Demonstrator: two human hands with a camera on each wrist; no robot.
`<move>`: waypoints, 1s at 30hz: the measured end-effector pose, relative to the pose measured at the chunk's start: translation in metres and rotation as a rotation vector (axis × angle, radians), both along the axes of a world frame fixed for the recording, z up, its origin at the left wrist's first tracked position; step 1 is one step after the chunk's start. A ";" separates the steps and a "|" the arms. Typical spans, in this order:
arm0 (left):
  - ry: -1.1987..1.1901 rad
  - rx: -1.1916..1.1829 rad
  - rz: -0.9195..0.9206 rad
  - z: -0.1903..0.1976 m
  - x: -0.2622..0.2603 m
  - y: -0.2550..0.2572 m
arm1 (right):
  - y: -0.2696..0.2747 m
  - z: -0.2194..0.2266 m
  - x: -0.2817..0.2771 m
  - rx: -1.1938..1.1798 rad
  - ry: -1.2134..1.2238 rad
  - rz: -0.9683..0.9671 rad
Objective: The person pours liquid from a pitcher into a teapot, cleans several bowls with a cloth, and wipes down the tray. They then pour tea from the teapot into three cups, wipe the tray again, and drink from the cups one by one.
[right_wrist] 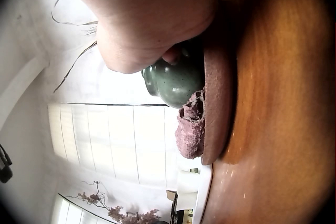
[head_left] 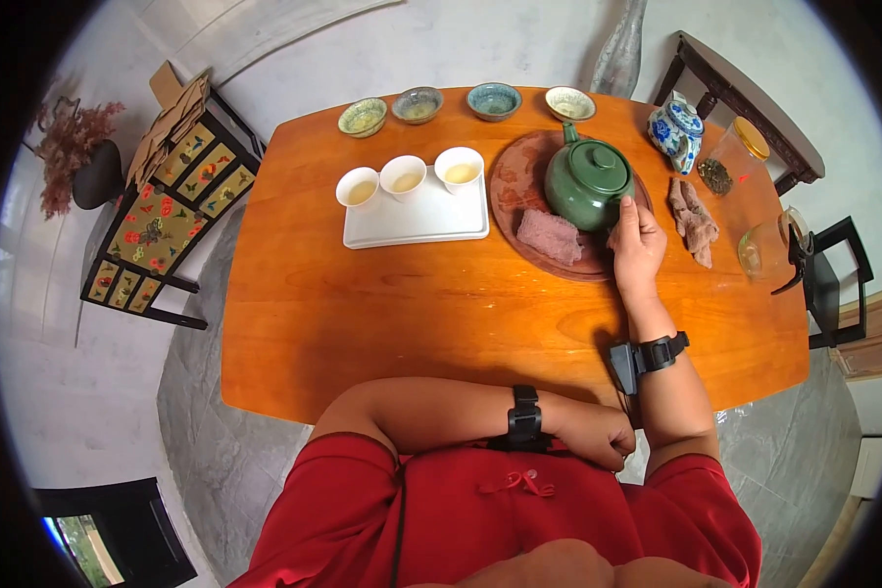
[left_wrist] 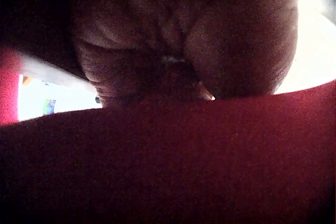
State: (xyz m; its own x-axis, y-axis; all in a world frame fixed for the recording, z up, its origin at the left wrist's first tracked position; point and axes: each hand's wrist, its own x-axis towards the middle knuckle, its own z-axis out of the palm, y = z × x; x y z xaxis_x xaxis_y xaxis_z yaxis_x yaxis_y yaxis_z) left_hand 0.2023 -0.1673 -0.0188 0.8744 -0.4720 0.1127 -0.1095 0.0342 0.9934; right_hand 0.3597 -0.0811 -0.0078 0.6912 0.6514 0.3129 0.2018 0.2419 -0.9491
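Right hand (head_left: 639,245) extended forward, fingers clamped on round green ceramic teapot (head_left: 586,186); left hand (head_left: 595,433) across red fabric top (head_left: 441,510), fingers loosely curled.

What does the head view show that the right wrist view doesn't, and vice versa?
Head only: four glazed bowls, the blue-and-white pot, the yellow-lidded jar, the left hand.
Right wrist only: thin dry stems against the wall.
Both: the right hand at the green teapot, the purplish cloth, round board, table, white tray and white cups.
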 end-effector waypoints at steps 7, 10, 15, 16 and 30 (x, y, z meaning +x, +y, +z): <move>0.004 0.003 0.003 -0.001 0.000 -0.001 | 0.001 0.000 -0.002 0.032 0.029 0.002; -0.004 -0.022 0.004 -0.001 0.000 0.000 | 0.002 -0.002 0.000 0.022 0.013 -0.009; 0.013 0.009 -0.028 -0.004 0.001 0.000 | 0.001 0.000 -0.002 0.016 0.014 -0.016; 0.012 0.009 -0.027 -0.004 0.001 0.000 | 0.002 0.000 -0.002 0.020 0.009 -0.015; 0.013 -0.027 -0.014 -0.003 0.001 -0.001 | -0.001 0.000 -0.001 -0.001 0.017 -0.007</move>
